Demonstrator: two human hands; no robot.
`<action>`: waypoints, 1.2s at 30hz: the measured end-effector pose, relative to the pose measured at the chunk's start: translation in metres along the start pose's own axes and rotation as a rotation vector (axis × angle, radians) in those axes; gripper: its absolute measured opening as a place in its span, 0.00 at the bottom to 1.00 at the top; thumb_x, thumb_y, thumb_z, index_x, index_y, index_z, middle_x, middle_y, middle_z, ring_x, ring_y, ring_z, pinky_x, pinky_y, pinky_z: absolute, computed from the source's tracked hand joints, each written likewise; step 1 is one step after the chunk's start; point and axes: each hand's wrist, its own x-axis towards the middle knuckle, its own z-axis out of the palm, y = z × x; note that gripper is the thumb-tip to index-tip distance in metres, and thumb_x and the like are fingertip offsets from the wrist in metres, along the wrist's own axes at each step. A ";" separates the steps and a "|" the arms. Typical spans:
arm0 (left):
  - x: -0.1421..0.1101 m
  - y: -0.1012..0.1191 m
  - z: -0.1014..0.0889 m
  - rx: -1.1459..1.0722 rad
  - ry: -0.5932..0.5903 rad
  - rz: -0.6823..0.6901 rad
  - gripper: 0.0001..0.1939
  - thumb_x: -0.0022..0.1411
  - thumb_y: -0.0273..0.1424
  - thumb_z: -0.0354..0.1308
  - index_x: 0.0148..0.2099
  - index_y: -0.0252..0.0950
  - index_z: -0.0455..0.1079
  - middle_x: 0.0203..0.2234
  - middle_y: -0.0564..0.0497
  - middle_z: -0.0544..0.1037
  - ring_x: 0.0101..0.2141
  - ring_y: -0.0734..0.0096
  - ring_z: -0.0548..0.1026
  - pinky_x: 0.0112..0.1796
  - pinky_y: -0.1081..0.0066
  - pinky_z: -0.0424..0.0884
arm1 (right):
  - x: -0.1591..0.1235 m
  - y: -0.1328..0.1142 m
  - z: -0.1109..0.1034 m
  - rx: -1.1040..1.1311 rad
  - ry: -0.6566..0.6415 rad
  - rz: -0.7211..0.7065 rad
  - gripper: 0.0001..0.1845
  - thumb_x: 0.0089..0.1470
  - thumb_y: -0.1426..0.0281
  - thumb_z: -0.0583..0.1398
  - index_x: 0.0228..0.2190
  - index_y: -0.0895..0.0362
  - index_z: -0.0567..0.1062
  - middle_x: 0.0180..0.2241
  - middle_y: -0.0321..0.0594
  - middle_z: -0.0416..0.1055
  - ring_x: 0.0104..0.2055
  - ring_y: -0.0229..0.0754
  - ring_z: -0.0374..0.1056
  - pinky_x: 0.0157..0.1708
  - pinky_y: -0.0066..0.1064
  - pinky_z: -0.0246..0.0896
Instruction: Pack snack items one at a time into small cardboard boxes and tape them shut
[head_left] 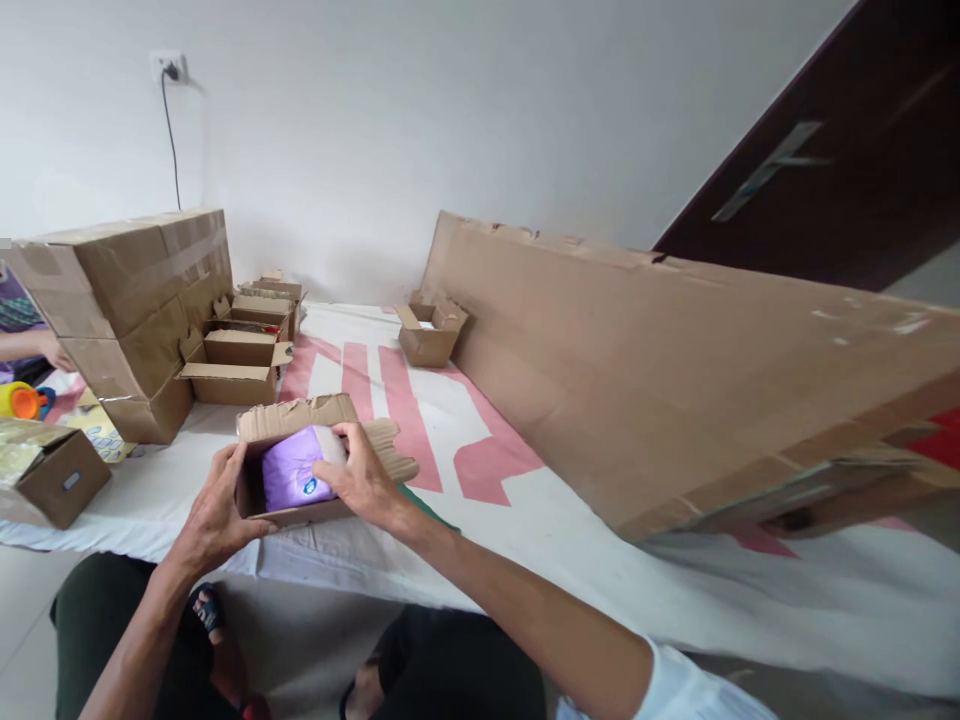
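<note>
An open cardboard box (307, 514) sits near the table's front edge with its flaps folded out. Inside lies a purple plastic-wrapped pack (289, 470) with a small blue round mark and a pale end. My left hand (217, 508) grips the box's left end, thumb along the near side. The fingers of my right hand (356, 475) are closed on the pale right end of the pack, inside the box. Part of the pack is hidden by that hand.
Stacked cardboard boxes (142, 300) form a wall at left, with open boxes (232, 385) beside it. A small open box (427, 345) stands against a large leaning cardboard panel (660, 390). At far left are a taped box (67, 480) and another person's hand (54, 350).
</note>
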 end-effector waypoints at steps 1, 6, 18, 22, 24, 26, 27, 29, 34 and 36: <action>0.001 -0.001 -0.001 0.003 0.005 -0.009 0.64 0.51 0.35 0.78 0.83 0.49 0.48 0.72 0.40 0.62 0.72 0.36 0.65 0.70 0.41 0.67 | 0.001 0.000 -0.005 0.043 0.016 -0.013 0.36 0.47 0.61 0.69 0.56 0.53 0.67 0.56 0.48 0.77 0.58 0.54 0.75 0.60 0.44 0.69; 0.005 -0.013 -0.004 0.026 -0.010 -0.063 0.60 0.50 0.38 0.77 0.81 0.45 0.56 0.70 0.38 0.66 0.69 0.36 0.70 0.67 0.41 0.71 | 0.012 -0.008 -0.035 0.332 -0.005 -0.028 0.29 0.47 0.58 0.68 0.50 0.51 0.71 0.47 0.42 0.81 0.49 0.52 0.78 0.49 0.40 0.72; 0.076 0.054 -0.068 -0.131 -0.018 -0.055 0.45 0.60 0.59 0.71 0.71 0.40 0.73 0.67 0.36 0.78 0.67 0.35 0.74 0.65 0.37 0.71 | 0.044 -0.046 -0.062 0.559 -0.447 -0.271 0.26 0.45 0.61 0.73 0.47 0.55 0.79 0.46 0.40 0.81 0.43 0.42 0.75 0.44 0.32 0.69; 0.094 0.073 -0.056 -0.463 -0.164 -0.142 0.48 0.52 0.52 0.79 0.71 0.41 0.73 0.64 0.39 0.81 0.65 0.34 0.76 0.64 0.41 0.74 | 0.054 -0.056 -0.052 0.507 -0.461 -0.324 0.29 0.49 0.58 0.74 0.50 0.55 0.78 0.51 0.44 0.80 0.49 0.45 0.76 0.47 0.33 0.71; 0.095 0.072 -0.049 -0.552 -0.085 -0.185 0.48 0.48 0.48 0.82 0.68 0.38 0.76 0.60 0.40 0.83 0.63 0.34 0.78 0.64 0.43 0.74 | 0.055 -0.051 -0.049 0.544 -0.405 -0.334 0.33 0.54 0.51 0.72 0.55 0.54 0.77 0.58 0.46 0.78 0.55 0.48 0.76 0.50 0.34 0.73; 0.092 0.068 -0.041 -0.661 0.033 -0.233 0.48 0.45 0.47 0.83 0.66 0.35 0.76 0.55 0.39 0.85 0.59 0.37 0.81 0.60 0.46 0.76 | 0.053 -0.038 -0.045 0.609 -0.347 -0.308 0.40 0.55 0.44 0.71 0.61 0.52 0.73 0.65 0.48 0.74 0.61 0.51 0.75 0.52 0.35 0.74; 0.091 0.066 -0.037 -0.726 0.091 -0.252 0.48 0.44 0.46 0.83 0.65 0.34 0.76 0.53 0.39 0.86 0.56 0.39 0.82 0.57 0.49 0.78 | 0.051 -0.030 -0.041 0.643 -0.332 -0.282 0.45 0.53 0.42 0.71 0.64 0.50 0.71 0.67 0.48 0.72 0.63 0.52 0.74 0.52 0.35 0.75; 0.089 0.063 -0.030 -0.861 0.179 -0.275 0.46 0.44 0.45 0.83 0.63 0.33 0.76 0.50 0.40 0.86 0.52 0.43 0.84 0.50 0.55 0.80 | 0.048 -0.011 -0.032 0.702 -0.346 -0.233 0.52 0.48 0.41 0.75 0.66 0.49 0.68 0.68 0.49 0.71 0.65 0.55 0.73 0.51 0.37 0.76; 0.092 0.053 -0.019 -0.978 0.210 -0.300 0.42 0.43 0.44 0.84 0.59 0.35 0.77 0.47 0.42 0.86 0.46 0.48 0.84 0.44 0.59 0.81 | 0.053 0.018 -0.002 0.854 -0.286 -0.206 0.47 0.48 0.48 0.78 0.64 0.46 0.71 0.60 0.44 0.78 0.60 0.55 0.76 0.46 0.41 0.79; 0.097 0.046 -0.018 -0.906 0.174 -0.314 0.41 0.44 0.44 0.84 0.58 0.35 0.77 0.48 0.41 0.86 0.46 0.49 0.84 0.44 0.59 0.80 | 0.062 0.018 0.005 0.915 -0.171 -0.191 0.42 0.49 0.49 0.77 0.61 0.47 0.74 0.55 0.42 0.80 0.57 0.54 0.77 0.48 0.42 0.79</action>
